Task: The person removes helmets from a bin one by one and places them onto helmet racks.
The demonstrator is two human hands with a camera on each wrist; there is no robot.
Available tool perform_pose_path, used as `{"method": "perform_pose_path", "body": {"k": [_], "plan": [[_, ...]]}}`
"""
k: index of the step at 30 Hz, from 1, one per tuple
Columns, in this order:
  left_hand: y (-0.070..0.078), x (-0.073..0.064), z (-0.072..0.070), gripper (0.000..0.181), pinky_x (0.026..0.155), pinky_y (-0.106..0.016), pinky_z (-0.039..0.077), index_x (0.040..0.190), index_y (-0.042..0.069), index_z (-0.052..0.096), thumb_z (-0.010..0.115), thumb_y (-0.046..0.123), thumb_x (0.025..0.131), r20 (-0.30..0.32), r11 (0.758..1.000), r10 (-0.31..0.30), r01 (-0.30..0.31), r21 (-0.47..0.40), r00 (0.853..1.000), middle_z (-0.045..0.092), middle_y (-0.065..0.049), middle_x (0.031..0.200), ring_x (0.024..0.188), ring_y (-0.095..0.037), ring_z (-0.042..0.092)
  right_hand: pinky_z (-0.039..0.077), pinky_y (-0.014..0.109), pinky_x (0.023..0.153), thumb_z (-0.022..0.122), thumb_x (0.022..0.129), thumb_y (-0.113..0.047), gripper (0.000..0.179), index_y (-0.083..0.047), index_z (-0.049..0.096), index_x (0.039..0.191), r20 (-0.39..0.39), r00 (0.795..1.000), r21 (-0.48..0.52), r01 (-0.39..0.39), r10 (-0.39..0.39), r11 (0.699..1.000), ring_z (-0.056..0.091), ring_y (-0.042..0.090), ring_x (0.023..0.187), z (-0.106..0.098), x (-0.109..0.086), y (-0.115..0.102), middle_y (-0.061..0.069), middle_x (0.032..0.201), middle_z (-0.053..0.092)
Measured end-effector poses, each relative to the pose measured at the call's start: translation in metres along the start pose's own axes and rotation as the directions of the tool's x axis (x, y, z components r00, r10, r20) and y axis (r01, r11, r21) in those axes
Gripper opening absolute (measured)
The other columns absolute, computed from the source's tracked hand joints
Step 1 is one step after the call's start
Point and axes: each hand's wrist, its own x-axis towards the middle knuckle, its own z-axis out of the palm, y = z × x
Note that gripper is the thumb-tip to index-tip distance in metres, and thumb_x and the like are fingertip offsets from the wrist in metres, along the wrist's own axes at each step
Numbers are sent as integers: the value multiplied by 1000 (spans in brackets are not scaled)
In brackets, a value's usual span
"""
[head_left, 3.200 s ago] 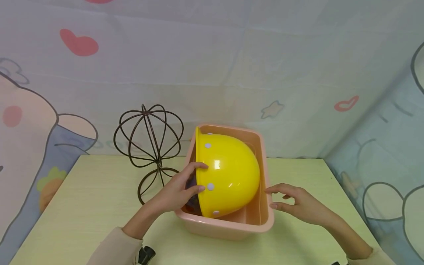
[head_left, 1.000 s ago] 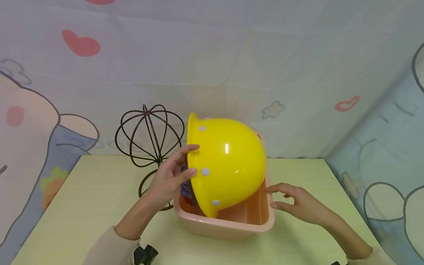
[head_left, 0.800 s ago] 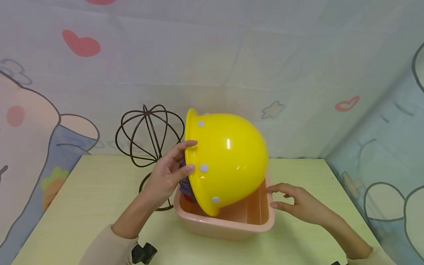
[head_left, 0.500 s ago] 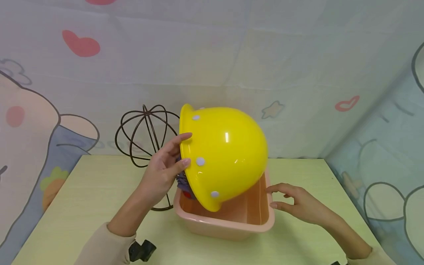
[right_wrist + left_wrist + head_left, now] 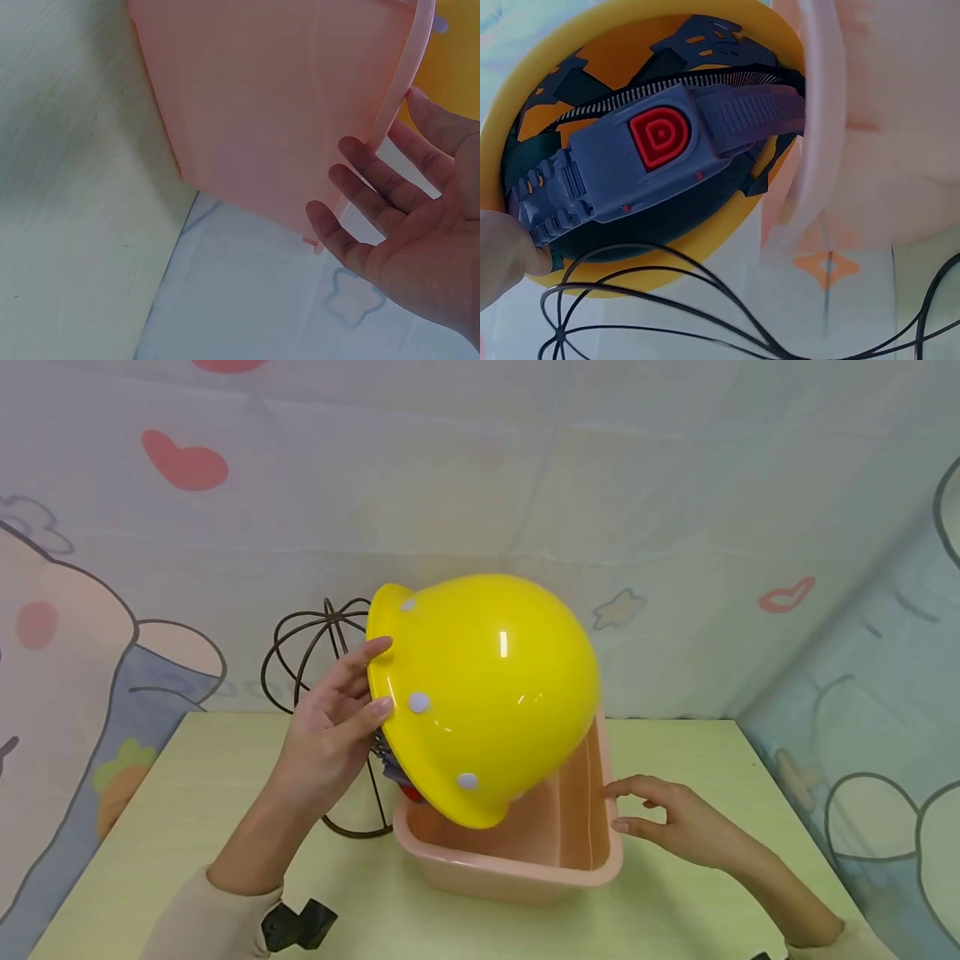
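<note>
My left hand (image 5: 330, 727) grips the brim of a yellow hard hat (image 5: 495, 668), thumb on the outer shell. The hat is tilted, dome to the right, above a pink plastic bin (image 5: 510, 867). In the left wrist view, the grey headband adjuster (image 5: 600, 169) with its red button (image 5: 660, 139) shows inside the hat, and the left thumb or a finger (image 5: 506, 251) sits at its edge. My right hand (image 5: 686, 822) touches the bin's right rim with loosely extended fingers. The right wrist view shows those fingers (image 5: 379, 184) along the bin's outer wall.
A dark wire stand (image 5: 333, 617) with a globe-shaped top stands left of the bin, partly hidden by the hat and left hand. Behind the pale wooden table (image 5: 675, 743) hangs a printed cloth (image 5: 480, 485). A black device (image 5: 300, 927) is on the left wrist.
The left hand has lifted the hard hat out of the bin, up and to the left, tilting it and covering more of the wire stand. The right hand and bin stay put.
</note>
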Motion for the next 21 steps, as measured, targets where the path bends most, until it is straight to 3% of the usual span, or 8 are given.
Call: {"method": "perform_pose_path", "body": {"k": [9, 16, 21], "plan": [[12, -3, -11, 48, 92, -32, 43, 136, 4, 34, 43, -11, 91, -12, 998, 56, -56, -32, 998, 36, -19, 135, 117, -28, 45, 47, 38, 81, 62, 87, -26, 33, -13, 58, 117, -12, 1000, -9, 9, -9, 1000, 54, 14, 102, 1, 0, 2, -3, 111, 61], [18, -6, -24, 48, 92, -32, 44, 135, 1, 35, 35, -16, 90, 28, 982, 117, -111, -152, 993, 40, -18, 131, 115, -28, 45, 47, 35, 81, 62, 87, -26, 33, -12, 58, 117, -13, 1000, -15, 21, -21, 1000, 54, 13, 103, 1, -1, 2, -2, 112, 61], [24, -8, -31, 47, 92, -33, 44, 135, 0, 34, 37, -16, 90, -9, 977, 131, -131, -169, 991, 41, -19, 131, 117, -30, 44, 47, 35, 81, 63, 87, -25, 33, -12, 58, 117, -16, 1000, -20, 16, -16, 1000, 54, 12, 103, 0, -1, 3, -4, 112, 61]]}}
